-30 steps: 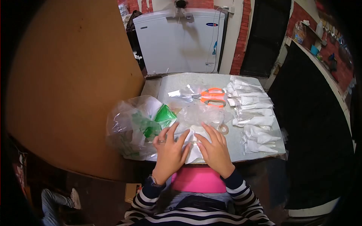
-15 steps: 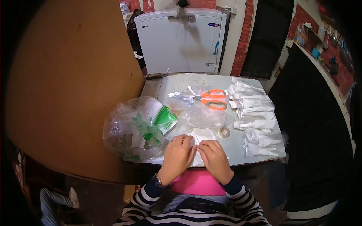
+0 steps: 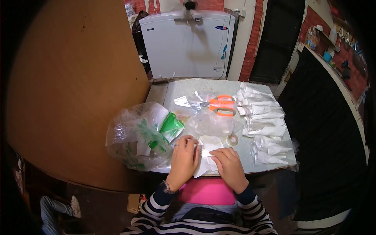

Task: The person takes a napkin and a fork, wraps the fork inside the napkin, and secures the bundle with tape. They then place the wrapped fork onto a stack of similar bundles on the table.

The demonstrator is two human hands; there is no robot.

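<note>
A white plastic fork (image 3: 205, 153) lies crosswise over a white paper napkin (image 3: 210, 141) at the table's near edge. My right hand (image 3: 230, 163) pinches one end of the fork between thumb and fingertips. At its tined end, my left hand (image 3: 185, 158) is closed, with bent fingers over the napkin's left side; what lies between those fingers is hidden. Beyond both hands are clear plastic wrappers (image 3: 211, 124) and a roll of tape (image 3: 232, 139). Orange-handled scissors (image 3: 222, 105) rest farther back on the wrappers.
To the left stands a large clear plastic bag (image 3: 125, 133) with green-printed packaging. Several white wrapped bundles (image 3: 264, 121) line the table's right side. A white chest freezer (image 3: 184, 47) stands behind the table (image 3: 184, 86). Another person's leg (image 3: 55, 207) shows at lower left.
The fork now shows between my hands. My right hand has shifted slightly right and down, and the napkin's lower part has turned leftward, with its corner over the edge.
</note>
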